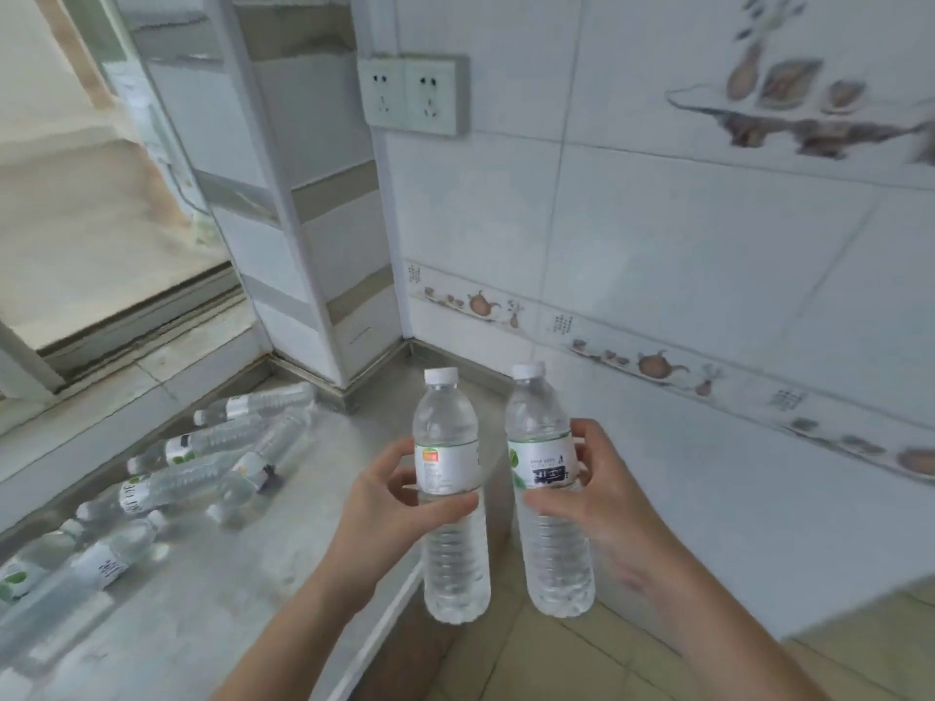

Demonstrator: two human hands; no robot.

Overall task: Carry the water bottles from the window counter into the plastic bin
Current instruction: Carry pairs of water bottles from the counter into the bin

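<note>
window (101, 194): far left, pale frame, its sill runs right along the back of the desk
desk (212, 589): grey stone-looking top, runs from the window side into the tiled corner
loose water bottles (202, 462): a whole bunch lying on their sides on the desk just below the sill, clear with white and green labels, kinda jumbled and touching each other
left hand (389, 503): curled round the label band of a bottle, thumb in front, fingers behind
left bottle (450, 498): upright, white cap on, held over the desk's front edge, bottom half hanging in the air
right bottle (549, 493): also upright and capped, just beside the left one but not touching it, over the floor
right hand (602, 493): wrapped round that bottle's label from the right side, thumb across the front
wall sockets (412, 93): two white ones side by side up on the tiled wall above the corner
tiled wall (708, 245): white tiles with a brownish teapot border strip
floor (531, 660): beige tiles at the bottom
</note>
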